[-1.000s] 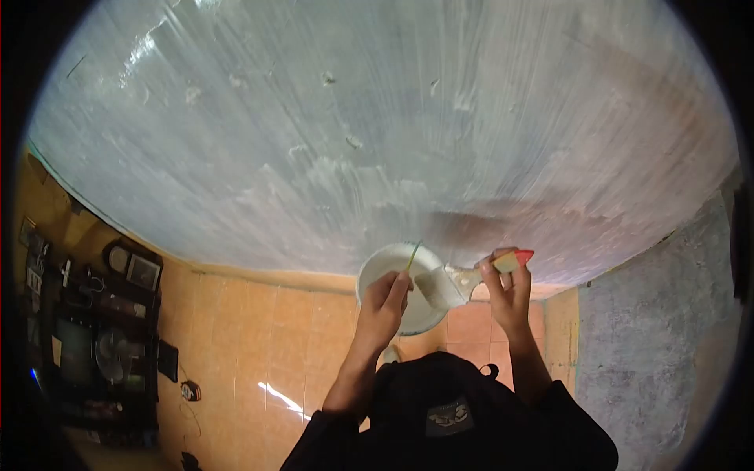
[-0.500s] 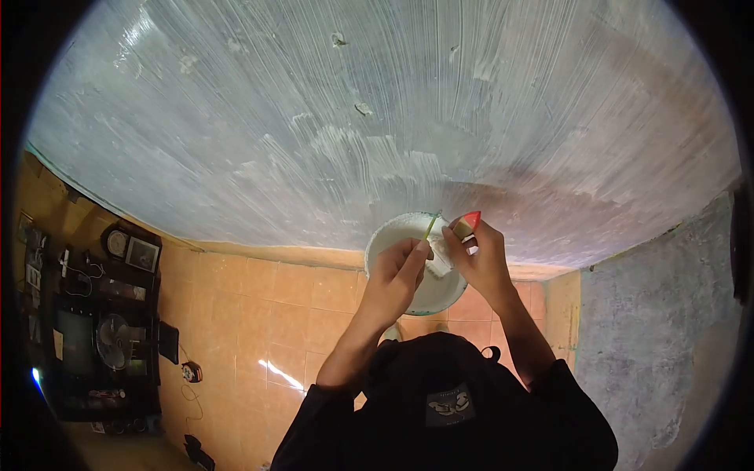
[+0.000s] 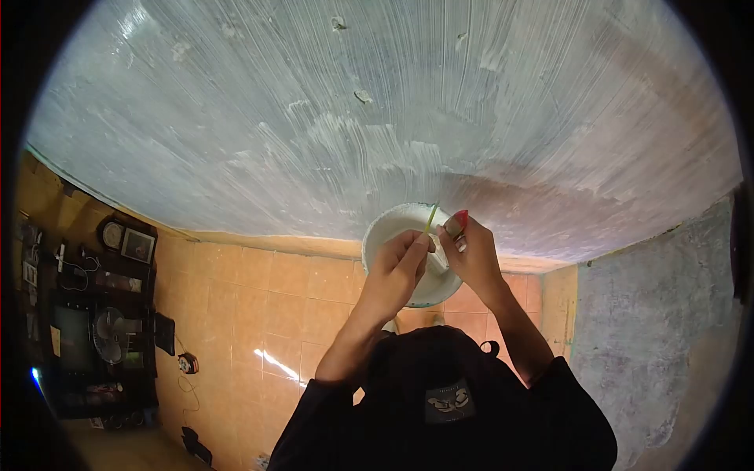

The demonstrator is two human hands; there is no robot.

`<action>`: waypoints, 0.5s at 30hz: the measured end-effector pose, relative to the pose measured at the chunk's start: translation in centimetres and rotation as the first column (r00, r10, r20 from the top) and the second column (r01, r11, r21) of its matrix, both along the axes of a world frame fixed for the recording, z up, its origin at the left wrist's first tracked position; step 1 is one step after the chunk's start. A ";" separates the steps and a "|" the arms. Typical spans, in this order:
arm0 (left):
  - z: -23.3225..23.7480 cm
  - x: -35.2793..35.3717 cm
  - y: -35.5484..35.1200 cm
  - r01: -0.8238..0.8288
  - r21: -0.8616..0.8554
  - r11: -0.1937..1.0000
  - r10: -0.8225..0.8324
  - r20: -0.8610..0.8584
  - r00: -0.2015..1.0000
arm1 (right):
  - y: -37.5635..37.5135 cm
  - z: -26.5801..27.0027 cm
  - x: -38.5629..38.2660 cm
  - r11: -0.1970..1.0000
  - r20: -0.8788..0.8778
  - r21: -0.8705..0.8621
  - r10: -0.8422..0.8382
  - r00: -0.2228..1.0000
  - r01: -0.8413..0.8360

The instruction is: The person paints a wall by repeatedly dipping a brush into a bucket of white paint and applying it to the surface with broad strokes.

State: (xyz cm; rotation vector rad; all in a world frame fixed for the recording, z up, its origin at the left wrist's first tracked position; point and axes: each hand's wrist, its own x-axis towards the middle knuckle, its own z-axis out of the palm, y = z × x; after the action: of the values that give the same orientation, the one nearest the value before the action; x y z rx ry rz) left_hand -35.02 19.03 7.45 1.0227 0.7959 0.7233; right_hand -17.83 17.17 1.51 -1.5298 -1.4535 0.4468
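My left hand (image 3: 399, 271) is closed on a thin green stick (image 3: 431, 219), which points up past the thumb. To its right, my right hand (image 3: 473, 255) pinches a red-tipped brush (image 3: 459, 223), whose pale bristles are partly hidden by the fingers. Both hands are over a white bucket (image 3: 380, 229) that stands against the wall. Part of the bucket and its contents are hidden under the hands. The fingertips of the two hands are close together.
A grey wall (image 3: 314, 157) with whitish brush strokes rises in front. Orange floor tiles (image 3: 236, 306) lie to the left. A dark cabinet with a fan (image 3: 112, 335) stands at the far left, with a cable on the floor. Another grey wall (image 3: 644, 314) is at the right.
The bucket and surroundings sit slightly higher and further left in view. The red-tipped brush has turned a little in my right hand and shifted left. Both hands keep their hold.
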 end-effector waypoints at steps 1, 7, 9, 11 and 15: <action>0.0 0.0 0.0 0.002 -0.009 1.000 -0.002 0.000 1.000 | 0.0 -0.2 0.0 1.000 -0.001 -0.001 -0.001 1.000 0.001; -0.1 0.3 0.1 0.003 -0.023 1.000 -0.002 0.006 1.000 | -0.2 -0.7 -0.1 1.000 0.022 -0.019 -0.020 1.000 0.020; -0.2 0.4 0.1 0.009 -0.025 1.000 -0.009 0.011 1.000 | -0.3 -0.9 0.0 1.000 0.036 0.000 -0.007 0.999 0.007; -0.3 0.5 0.1 0.015 -0.024 1.000 -0.015 0.017 1.000 | -0.4 -0.8 0.2 1.000 0.048 -0.012 -0.013 0.999 0.014; -0.3 0.6 0.0 0.011 -0.023 1.000 -0.011 0.010 1.000 | -0.6 -0.6 0.4 0.999 0.025 -0.034 -0.016 1.000 0.017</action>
State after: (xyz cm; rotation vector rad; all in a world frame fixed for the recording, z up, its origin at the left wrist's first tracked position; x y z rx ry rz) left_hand -34.37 19.07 7.15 1.0009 0.7882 0.7077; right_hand -17.43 16.59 0.92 -1.5783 -1.4578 0.4457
